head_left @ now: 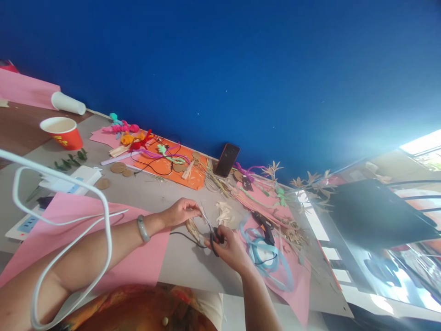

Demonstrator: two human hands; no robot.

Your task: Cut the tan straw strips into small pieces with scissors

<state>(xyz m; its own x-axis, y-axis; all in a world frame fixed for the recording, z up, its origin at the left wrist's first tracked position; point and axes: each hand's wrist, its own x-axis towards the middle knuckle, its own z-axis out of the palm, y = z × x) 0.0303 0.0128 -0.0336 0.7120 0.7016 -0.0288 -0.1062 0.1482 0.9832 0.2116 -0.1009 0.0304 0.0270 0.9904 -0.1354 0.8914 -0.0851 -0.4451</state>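
My right hand (230, 246) grips a pair of scissors (206, 218) by the black handles, its blades pointing up and left. The tips reach the fingers of my left hand (184, 211), which are pinched together; what they hold is too small to make out. Under the blades lies a dried, pale brown husk piece (193, 228). Cream-coloured husk scraps (223, 212) lie on the grey table just beyond the scissors. A black cord (188, 236) curves across the table below my left hand.
A white cable (109, 239) loops across the near left. Pink paper (138, 257) lies under my left forearm. Left stand a red paper cup (69, 138) and power strip (27, 225). A phone (227, 160) leans on the blue wall. Right are blue ribbon (255, 248) and a glue gun (264, 227).
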